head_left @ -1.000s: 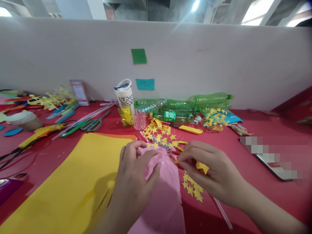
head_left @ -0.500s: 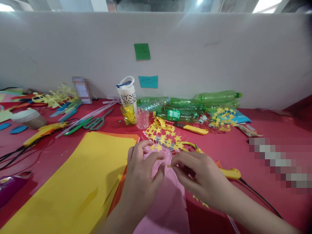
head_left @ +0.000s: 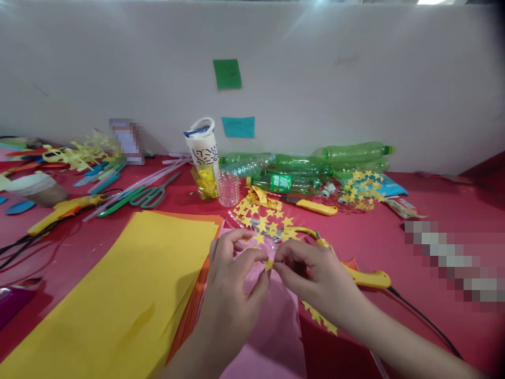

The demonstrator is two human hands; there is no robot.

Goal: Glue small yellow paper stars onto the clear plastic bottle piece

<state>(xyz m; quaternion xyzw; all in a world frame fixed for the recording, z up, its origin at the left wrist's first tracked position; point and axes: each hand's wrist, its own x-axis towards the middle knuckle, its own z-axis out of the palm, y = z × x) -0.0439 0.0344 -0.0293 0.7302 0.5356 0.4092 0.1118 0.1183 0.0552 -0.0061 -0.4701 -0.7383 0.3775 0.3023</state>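
Note:
Just above the pink paper (head_left: 272,326), a small yellow paper star (head_left: 269,264) is held between my two hands. My right hand (head_left: 315,268) pinches its right side between thumb and forefinger. From the other side, my left hand (head_left: 236,279) has its thumb and forefinger closed in on the star, the other fingers curled. Right behind the fingertips lies a clear plastic piece with several yellow stars (head_left: 273,227) on and around it; my hands partly hide it. More yellow stars (head_left: 321,319) lie below my right wrist.
Yellow sheets (head_left: 110,284) over orange ones lie at left, with scissors (head_left: 152,196) behind. A yellow-handled corded tool (head_left: 369,278) lies at right. Green bottles (head_left: 303,184), a white cup (head_left: 203,150), a clear ribbed cup (head_left: 228,189) and a yellow cutter (head_left: 317,207) stand or lie toward the wall.
The star has turned to show its face, and my left fingertips now meet it. My right hand has shifted slightly left. The view has tipped down a little.

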